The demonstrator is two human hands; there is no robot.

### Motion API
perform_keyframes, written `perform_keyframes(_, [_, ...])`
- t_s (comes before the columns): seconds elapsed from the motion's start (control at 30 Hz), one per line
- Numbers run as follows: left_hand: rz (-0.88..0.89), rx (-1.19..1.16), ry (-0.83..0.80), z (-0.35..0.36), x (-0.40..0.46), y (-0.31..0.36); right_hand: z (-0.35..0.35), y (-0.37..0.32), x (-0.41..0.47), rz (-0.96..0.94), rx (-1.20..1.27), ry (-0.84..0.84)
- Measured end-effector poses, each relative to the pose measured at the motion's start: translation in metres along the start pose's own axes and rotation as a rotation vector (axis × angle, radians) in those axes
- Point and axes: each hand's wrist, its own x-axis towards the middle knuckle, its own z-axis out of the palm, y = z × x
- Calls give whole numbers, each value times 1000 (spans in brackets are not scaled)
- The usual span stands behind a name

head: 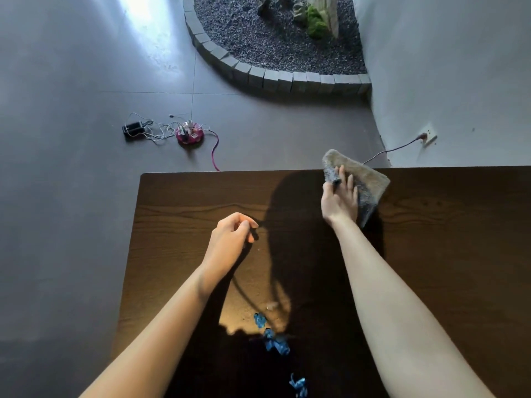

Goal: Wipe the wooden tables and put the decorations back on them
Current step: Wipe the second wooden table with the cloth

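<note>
A dark wooden table (178,202) fills the lower part of the head view. My right hand (339,196) grips a grey cloth (365,179) near the table's far edge, thumb over a folded corner; the cloth hangs partly past the edge. My left hand (232,239) hovers over the table's middle left with loosely curled fingers and holds nothing I can see. Small blue decorations (273,340) lie near the table's front, one more blue decoration (298,384) at the bottom. A few crumbs (271,305) sit in the lit patch.
On the grey floor beyond the table lie a pink round power strip (189,134), tangled white cables and a black charger (133,128). A red cord runs toward the table. A stone-edged gravel bed (273,79) curves at the back; a wall socket (428,136) sits on the right.
</note>
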Motion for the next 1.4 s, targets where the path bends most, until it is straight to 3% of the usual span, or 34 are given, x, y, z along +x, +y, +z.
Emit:
perform_keyframes(0.13, [14, -19, 34, -14, -11, -5, 28, -48, -30, -220, 71, -182])
perform_keyframes(0.23, [24, -34, 83, -26, -22, -5, 37, -63, -54, -254, 123, -306])
perform_keyframes(0.4, [32, -39, 113, -38, -46, -3, 42, -55, -98, -377, 145, -430])
perform_keyframes(0.6, [-16, -66, 122, -39, -69, -4, 38, -32, -149, -390, 216, -568])
perform_keyframes(0.73, [-14, -92, 138, -36, -75, -8, 34, -16, -156, -358, 263, -551])
perform_keyframes(0.93, [0, -105, 101, -39, -72, -12, 22, -12, -112, -141, 213, -246])
perform_keyframes(1.13, [-22, -128, 121, -60, -60, -24, 40, -57, -73, 7, 103, -101])
perform_keyframes(1.27, [-45, -108, 164, -81, -48, -31, 52, -102, -62, -101, 43, -145])
perform_keyframes(1.4, [-55, -55, 242, -103, -38, -39, 72, -157, -74, -382, 22, -299])
